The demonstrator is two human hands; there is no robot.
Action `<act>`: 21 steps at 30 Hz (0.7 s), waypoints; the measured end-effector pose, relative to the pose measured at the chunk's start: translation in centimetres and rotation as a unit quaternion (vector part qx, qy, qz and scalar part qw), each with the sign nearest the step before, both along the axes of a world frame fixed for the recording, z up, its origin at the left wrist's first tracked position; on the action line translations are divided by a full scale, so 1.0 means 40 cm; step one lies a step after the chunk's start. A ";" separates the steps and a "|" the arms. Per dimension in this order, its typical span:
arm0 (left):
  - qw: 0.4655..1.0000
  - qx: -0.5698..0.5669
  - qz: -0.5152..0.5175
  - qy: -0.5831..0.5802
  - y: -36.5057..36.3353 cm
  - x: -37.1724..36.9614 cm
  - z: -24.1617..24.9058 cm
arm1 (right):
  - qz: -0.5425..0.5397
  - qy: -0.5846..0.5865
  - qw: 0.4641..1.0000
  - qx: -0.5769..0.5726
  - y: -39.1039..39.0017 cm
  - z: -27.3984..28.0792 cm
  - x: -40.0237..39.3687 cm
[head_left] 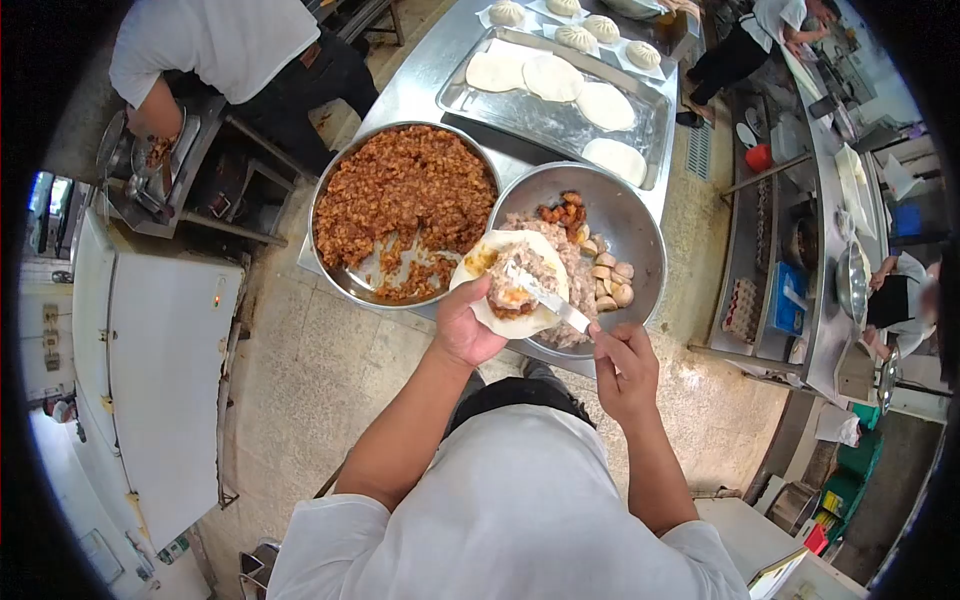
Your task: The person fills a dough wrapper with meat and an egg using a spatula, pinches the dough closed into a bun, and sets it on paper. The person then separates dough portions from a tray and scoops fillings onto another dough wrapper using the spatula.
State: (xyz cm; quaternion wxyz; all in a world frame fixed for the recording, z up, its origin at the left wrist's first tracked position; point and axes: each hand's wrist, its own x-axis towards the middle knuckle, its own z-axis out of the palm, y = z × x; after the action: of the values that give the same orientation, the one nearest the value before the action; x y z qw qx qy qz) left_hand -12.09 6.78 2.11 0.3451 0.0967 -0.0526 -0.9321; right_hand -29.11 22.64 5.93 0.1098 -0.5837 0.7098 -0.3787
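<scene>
My left hand (470, 325) holds a round dough wrapper (540, 247) from below, with minced meat filling (525, 265) heaped in its middle. In my right hand (627, 375) is a flat metal spatula (562, 308), whose tip presses into that filling. Both hands are over the near edge of a steel bowl (645, 270) that contains pale minced meat (578, 275), cut pale chunks (612, 285) and a small reddish-brown pile (570, 212). Left of it stands a round pan (318, 215) of reddish-brown chopped filling (405, 190). The wrapper partly covers the meat in the bowl.
A metal tray (460, 105) with several flat dough rounds (552, 78) lies farther back. Behind it, pleated buns (577, 39) sit on paper squares. One person (230, 60) works at the left stove; others are at the right counter (825, 290). A white cabinet (165, 380) stands left.
</scene>
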 end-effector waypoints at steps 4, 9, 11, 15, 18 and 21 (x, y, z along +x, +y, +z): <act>1.000 -0.005 0.002 0.005 -0.006 0.001 -0.008 | 0.033 0.045 0.998 0.011 -0.010 0.021 -0.013; 0.997 0.008 0.076 -0.026 -0.020 0.009 -0.021 | -0.020 0.032 0.999 0.013 -0.012 0.100 -0.018; 0.996 0.040 0.074 -0.024 -0.021 0.004 -0.026 | 0.008 0.059 0.998 0.003 -0.014 0.090 -0.006; 0.996 -0.003 0.082 -0.045 -0.019 -0.007 0.002 | 0.004 0.054 0.997 0.054 -0.035 0.055 0.021; 0.997 -0.005 0.080 -0.010 -0.010 0.017 0.007 | 0.020 -0.015 0.998 0.053 -0.018 0.091 0.012; 0.998 -0.009 0.056 0.039 -0.033 0.076 -0.010 | 0.025 -0.101 0.994 0.040 -0.001 0.129 -0.006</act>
State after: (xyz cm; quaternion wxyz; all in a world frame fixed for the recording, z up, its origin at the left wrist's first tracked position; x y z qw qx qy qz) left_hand -9.04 5.45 1.73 0.3990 0.0603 -0.0418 -0.9140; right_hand -29.35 22.59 11.09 0.2135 -0.5554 0.6948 -0.4040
